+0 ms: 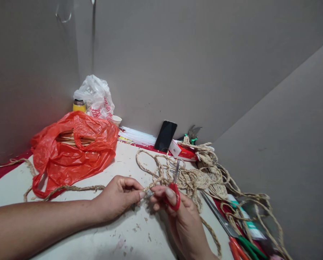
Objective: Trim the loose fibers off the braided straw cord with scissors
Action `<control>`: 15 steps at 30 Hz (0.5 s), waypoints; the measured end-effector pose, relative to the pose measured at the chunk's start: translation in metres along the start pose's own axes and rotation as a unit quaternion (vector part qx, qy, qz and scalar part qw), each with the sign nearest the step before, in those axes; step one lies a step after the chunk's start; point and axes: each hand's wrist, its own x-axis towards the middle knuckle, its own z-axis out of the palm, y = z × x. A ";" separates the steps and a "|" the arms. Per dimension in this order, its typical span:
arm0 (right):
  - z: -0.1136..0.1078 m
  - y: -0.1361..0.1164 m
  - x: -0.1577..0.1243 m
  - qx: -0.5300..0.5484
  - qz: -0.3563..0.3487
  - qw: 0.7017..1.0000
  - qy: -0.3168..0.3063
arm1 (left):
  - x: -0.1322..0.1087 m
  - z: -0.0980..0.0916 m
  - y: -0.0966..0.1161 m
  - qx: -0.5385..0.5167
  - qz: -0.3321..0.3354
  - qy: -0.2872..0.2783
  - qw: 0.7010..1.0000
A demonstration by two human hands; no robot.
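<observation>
My left hand (120, 195) pinches a braided straw rope (149, 186) between thumb and fingers, near the middle of the table. Close beside it, my right hand (180, 209) has its thumb and fingers around the red handles of a small pair of scissors (174, 189), whose blades point up and away from me. The right fingertips are right by the rope; whether they touch it I cannot tell. More of the braid trails left from behind my left hand, and a tangled heap of braided rope (193, 178) lies beyond my right hand.
A red plastic bag (96, 159) with flat straw-coloured material sits left. Behind it are a white plastic bag (96, 94), a yellow jar (79, 105) and a paper cup (116, 120). A phone (165, 135) leans on the wall beside pliers (193, 135). Large shears (223, 222) lie at right.
</observation>
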 end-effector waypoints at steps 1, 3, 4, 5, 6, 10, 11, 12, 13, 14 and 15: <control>0.001 0.000 -0.003 -0.009 0.000 1.000 -0.007 | -0.001 0.000 0.001 0.011 0.017 -0.002 1.000; 0.004 0.001 -0.006 -0.023 0.012 0.999 -0.019 | -0.002 0.002 0.002 0.037 0.047 -0.023 0.998; 0.005 0.000 -0.007 -0.029 0.021 0.999 -0.021 | -0.003 0.003 0.003 0.044 0.055 -0.038 0.997; 0.006 0.000 -0.007 -0.034 0.030 0.999 -0.024 | -0.004 0.004 0.003 0.046 0.058 -0.048 0.996; 0.006 0.000 -0.007 -0.038 0.038 0.998 -0.025 | -0.004 0.004 0.004 0.044 0.054 -0.050 0.996; 0.001 -0.003 0.000 -0.030 0.018 0.999 0.010 | -0.001 0.003 0.002 0.014 -0.025 -0.032 0.999; 0.000 -0.005 0.003 -0.023 0.010 0.999 0.022 | 0.000 0.002 0.002 0.003 -0.047 -0.037 0.998; -0.001 -0.007 0.005 -0.015 0.004 0.999 0.032 | 0.001 0.001 0.002 -0.008 -0.064 -0.047 0.997; -0.002 -0.009 0.006 -0.007 0.000 0.999 0.038 | 0.002 0.001 0.002 -0.017 -0.076 -0.057 0.995; -0.002 -0.011 0.008 0.001 -0.003 0.999 0.042 | 0.004 0.001 0.003 -0.026 -0.082 -0.064 0.994; -0.002 -0.013 0.009 0.009 -0.007 0.999 0.045 | 0.004 0.000 0.004 -0.034 -0.084 -0.068 0.994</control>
